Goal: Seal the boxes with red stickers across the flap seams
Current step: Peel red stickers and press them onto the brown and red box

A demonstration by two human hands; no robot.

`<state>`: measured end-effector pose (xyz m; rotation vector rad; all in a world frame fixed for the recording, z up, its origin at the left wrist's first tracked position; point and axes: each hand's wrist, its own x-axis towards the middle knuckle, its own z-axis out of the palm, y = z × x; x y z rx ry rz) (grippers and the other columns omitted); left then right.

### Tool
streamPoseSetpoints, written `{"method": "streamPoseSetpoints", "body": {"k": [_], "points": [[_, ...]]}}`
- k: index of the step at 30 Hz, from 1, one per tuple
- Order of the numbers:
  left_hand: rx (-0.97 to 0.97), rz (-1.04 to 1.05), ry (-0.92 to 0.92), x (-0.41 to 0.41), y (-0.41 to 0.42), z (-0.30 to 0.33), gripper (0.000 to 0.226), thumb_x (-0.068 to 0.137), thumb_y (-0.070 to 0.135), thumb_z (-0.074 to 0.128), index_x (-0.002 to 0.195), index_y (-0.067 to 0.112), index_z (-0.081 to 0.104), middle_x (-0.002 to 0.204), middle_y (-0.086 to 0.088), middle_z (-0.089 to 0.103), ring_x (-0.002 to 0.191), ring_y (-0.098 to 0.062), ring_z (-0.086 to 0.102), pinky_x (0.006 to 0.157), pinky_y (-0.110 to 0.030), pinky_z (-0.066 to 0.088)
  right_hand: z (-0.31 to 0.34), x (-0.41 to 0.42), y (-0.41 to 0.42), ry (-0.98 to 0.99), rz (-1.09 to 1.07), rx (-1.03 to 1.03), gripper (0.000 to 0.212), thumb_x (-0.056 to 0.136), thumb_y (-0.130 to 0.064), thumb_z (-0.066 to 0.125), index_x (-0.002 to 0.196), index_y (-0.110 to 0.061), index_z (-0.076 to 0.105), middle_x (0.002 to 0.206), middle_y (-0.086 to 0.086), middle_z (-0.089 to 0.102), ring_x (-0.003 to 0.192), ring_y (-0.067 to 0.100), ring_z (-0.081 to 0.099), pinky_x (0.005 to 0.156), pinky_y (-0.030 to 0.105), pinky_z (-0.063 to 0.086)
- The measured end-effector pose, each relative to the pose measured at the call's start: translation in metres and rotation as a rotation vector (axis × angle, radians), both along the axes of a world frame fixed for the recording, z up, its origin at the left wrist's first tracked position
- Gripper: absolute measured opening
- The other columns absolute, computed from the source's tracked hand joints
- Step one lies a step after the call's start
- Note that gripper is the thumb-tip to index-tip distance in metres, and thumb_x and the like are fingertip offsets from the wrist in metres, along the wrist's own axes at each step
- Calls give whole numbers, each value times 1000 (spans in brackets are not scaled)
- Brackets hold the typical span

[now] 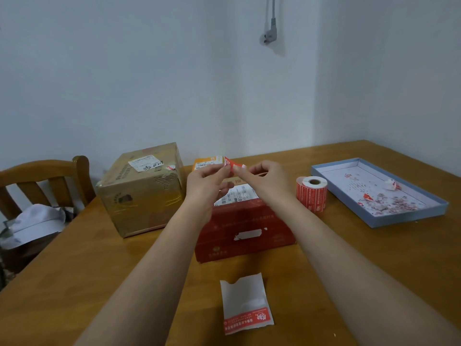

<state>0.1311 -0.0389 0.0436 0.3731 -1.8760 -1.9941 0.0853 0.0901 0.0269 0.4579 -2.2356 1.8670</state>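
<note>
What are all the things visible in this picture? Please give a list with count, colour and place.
brown box: 1, brown, table left
red box: 1, red, table centre
orange box: 1, orange, behind hands
sticker roll: 1, red, right of red box
tray: 1, blue-grey, table right, holding scraps
backing sheet: 1, white with one red sticker, near edge
chair: 1, wooden, far left
plug: 1, grey, hanging on wall
red sticker: 1, between both hands
left hand: 1, pinching sticker
right hand: 1, pinching sticker
</note>
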Motion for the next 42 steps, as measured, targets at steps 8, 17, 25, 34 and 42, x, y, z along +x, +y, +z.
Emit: {"method": "streamPoseSetpoints", "body": {"k": [8,17,25,34,42], "points": [[9,99,-22,6,5,-8,28,84,23,75,106,6,70,93,-8,73,63,-15,67,60,-24,52,-8,3,10,65,-33,102,11,88,-25,66,82,-16,69,79,-6,66,70,5,58,60,19,42],[38,167,-49,19,0,-4,6,85,2,69,85,8,66,92,-13,70,66,-19,68,61,-25,54,-7,11,18,104,2,116,11,89,-19,60,83,-20,69,77,-11,64,71,2,56,67,24,48],[6,-23,-81,34,5,2,47,78,35,78,112,8,62,106,-10,67,78,-21,67,68,-31,58,-10,15,18,143,0,157,9,84,-29,69,77,-24,66,75,-12,65,74,3,60,68,27,49],[45,-156,-64,44,20,-3,31,78,8,79,90,7,50,106,-17,67,74,-23,73,71,-28,59,-11,25,27,190,-28,213,19,80,-38,76,76,-23,64,73,-12,64,70,4,59,64,24,50],[44,-28,-86,52,24,-18,13,87,-5,65,99,-2,59,108,-17,62,96,-23,67,77,-29,60,-16,37,38,142,-41,267,10,90,-29,64,81,-25,67,86,-10,68,84,9,63,75,31,52]]}}
